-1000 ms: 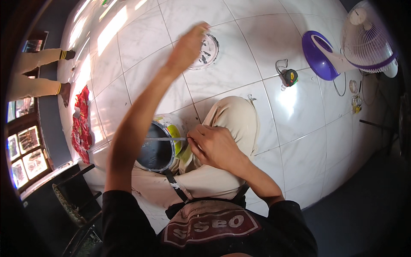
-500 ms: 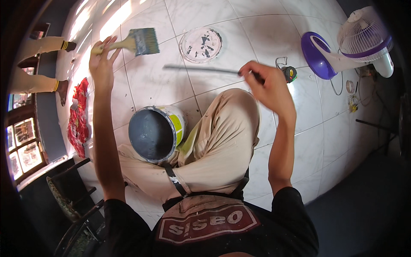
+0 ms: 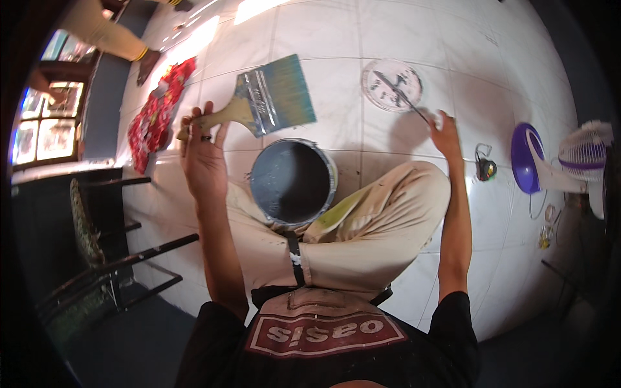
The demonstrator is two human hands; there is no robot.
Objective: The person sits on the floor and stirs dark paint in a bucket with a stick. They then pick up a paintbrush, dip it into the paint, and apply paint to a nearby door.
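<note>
My left hand (image 3: 206, 161) is closed round the handle of a wide paintbrush (image 3: 284, 94) with blue-grey bristles and a metal band. The brush is held above the floor, just beyond a bucket (image 3: 266, 171) coated inside with grey paint. The bucket stands tilted against my crossed legs. On the right, my right hand (image 3: 446, 139) has its fingers apart beside the end of a thin dark stick (image 3: 415, 109). The stick's other end lies across a round white lid (image 3: 414, 76) with dark paint smears. Whether a fingertip still touches the stick I cannot tell.
A crumpled red sheet (image 3: 158, 107) lies at the left, by another person's leg (image 3: 107, 35). A tape measure (image 3: 485, 169) and a white-and-purple fan (image 3: 525, 161) stand at the right. A black metal frame (image 3: 155, 252) is near my left elbow.
The stick, held in my right hand before, now rests on the lid and my fingers have spread. The paintbrush has come closer to the bucket. The whole view has shifted.
</note>
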